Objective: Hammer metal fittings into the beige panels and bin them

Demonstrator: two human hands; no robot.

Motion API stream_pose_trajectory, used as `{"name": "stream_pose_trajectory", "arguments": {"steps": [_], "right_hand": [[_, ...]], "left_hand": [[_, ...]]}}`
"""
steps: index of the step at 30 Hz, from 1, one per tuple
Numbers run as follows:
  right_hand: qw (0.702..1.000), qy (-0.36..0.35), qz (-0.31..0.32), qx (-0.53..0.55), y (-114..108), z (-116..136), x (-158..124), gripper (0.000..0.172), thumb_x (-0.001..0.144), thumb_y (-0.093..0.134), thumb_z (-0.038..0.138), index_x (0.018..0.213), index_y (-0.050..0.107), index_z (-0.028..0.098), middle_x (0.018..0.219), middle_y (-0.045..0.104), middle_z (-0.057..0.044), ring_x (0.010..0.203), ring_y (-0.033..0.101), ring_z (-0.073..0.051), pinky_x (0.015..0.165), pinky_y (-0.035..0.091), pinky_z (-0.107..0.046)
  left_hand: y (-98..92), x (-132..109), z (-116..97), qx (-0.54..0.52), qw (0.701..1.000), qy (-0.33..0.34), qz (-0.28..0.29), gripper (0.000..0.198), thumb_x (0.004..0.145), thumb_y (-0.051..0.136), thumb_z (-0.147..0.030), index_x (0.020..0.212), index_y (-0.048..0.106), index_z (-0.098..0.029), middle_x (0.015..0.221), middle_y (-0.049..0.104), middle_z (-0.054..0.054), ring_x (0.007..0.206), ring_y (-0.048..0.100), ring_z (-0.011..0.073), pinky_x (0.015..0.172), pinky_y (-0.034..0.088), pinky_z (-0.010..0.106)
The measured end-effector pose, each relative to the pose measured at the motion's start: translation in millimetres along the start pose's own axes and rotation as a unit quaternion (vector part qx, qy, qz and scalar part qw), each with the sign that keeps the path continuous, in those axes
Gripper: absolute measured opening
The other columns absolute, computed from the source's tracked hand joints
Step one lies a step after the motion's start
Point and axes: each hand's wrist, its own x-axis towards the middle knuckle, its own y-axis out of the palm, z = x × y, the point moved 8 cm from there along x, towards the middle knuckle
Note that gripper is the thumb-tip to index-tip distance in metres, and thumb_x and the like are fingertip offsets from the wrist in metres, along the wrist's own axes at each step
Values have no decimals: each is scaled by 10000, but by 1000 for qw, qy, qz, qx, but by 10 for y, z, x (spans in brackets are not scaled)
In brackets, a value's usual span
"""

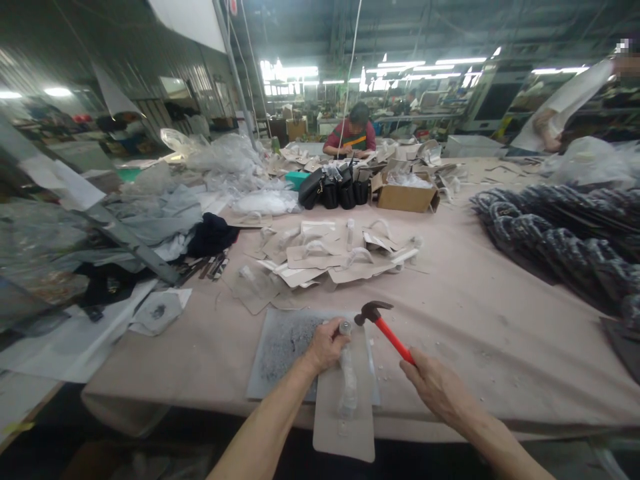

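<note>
My left hand point(327, 345) is closed in a pinch at the far end of a plastic-wrapped handle point(349, 380). That handle runs lengthwise along a flat beige panel point(345, 430), whose near end juts past the table edge. A small round metal piece point(345, 326) shows at the handle's far end, beside my fingertips. Under the panel lies a worn grey board point(285, 353) with dark marks. My right hand point(435, 383) is wrapped round the red grip of a claw hammer point(393, 338). The hammer's dark head is raised just right of the metal piece, apart from it.
More beige panels with wrapped handles point(330, 257) are heaped beyond the board. Black bags point(340, 190) and a cardboard box point(406, 195) stand farther back. Dark wrapped pieces point(565, 233) pile up at right. A co-worker point(353, 133) sits across the table.
</note>
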Motion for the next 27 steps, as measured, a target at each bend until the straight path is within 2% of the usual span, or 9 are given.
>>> {"name": "stream_pose_trajectory", "arguments": {"steps": [4, 6, 8, 10, 12, 14, 18, 21, 27], "right_hand": [[995, 45, -28, -86, 121, -388, 182, 212, 987, 398, 265, 967, 571, 142, 849, 653, -112, 769, 631, -234, 639, 384, -303], [988, 31, -93, -121, 73, -323, 191, 222, 943, 468, 218, 1099, 569, 98, 1065, 625, -188, 927, 619, -286, 738, 433, -355], [982, -52, -149, -102, 43, 13, 120, 387, 904, 493, 154, 1287, 491, 106, 1270, 534, -212, 1044, 576, -295, 846, 445, -396], [970, -184, -146, -58, 121, 516, -11, 540, 867, 463, 73, 1392, 410, 185, 1387, 458, -170, 1057, 564, -247, 884, 451, -377], [951, -293, -91, -28, 304, 980, -144, 583, 811, 442, 10, 1347, 452, 241, 1392, 459, -117, 1040, 558, -209, 879, 451, -342], [943, -327, -50, -30, 486, 1257, -196, 504, 754, 444, -17, 1185, 547, 223, 1306, 517, -92, 1017, 548, -203, 862, 446, -332], [953, -295, -47, -47, 642, 1379, -125, 387, 723, 413, -45, 994, 564, 186, 1158, 573, -83, 961, 539, -198, 831, 432, -322], [960, -267, -76, -46, 535, 1331, -71, 405, 710, 400, -55, 998, 564, 178, 1198, 575, -92, 918, 555, -180, 790, 409, -296], [981, -64, -180, 43, -299, 951, 191, 178, 811, 433, 117, 900, 566, 193, 832, 639, -75, 653, 550, -181, 588, 347, -287]], "left_hand": [[-12, 2, -3, 3, 1000, -1, -4, 141, 785, 610, -156, 912, 670, -165, 776, 634, 2, 734, 557, 145, 696, 409, 234], [-8, -2, 21, -6, 1000, -5, -8, 146, 778, 621, -157, 914, 671, -163, 771, 633, 1, 723, 556, 140, 693, 415, 231], [0, -4, 60, -23, 1000, -11, -15, 163, 769, 636, -166, 928, 671, -158, 767, 629, -1, 711, 550, 135, 686, 423, 227], [14, 3, 104, -47, 998, -20, -20, 182, 754, 656, -179, 934, 669, -153, 765, 628, -3, 707, 550, 133, 679, 433, 224], [24, 22, 146, -84, 996, -33, -27, 186, 730, 682, -196, 909, 664, -147, 757, 632, -5, 699, 559, 132, 669, 443, 222], [-4, 39, 190, -134, 988, -59, -48, 194, 715, 701, -229, 883, 654, -145, 745, 646, -5, 682, 571, 131, 653, 453, 221], [-274, -30, 255, -209, 958, -109, -163, 237, 747, 708, -333, 877, 626, -151, 771, 684, 9, 680, 603, 133, 644, 471, 220], [-552, -180, 244, -194, 954, -103, -206, 264, 755, 710, -332, 923, 627, -146, 816, 697, 27, 739, 634, 149, 700, 494, 238], [-959, -676, 207, -44, 960, -107, -256, 179, 779, 660, -244, 930, 649, -151, 790, 670, 23, 727, 603, 156, 692, 487, 254]]}}
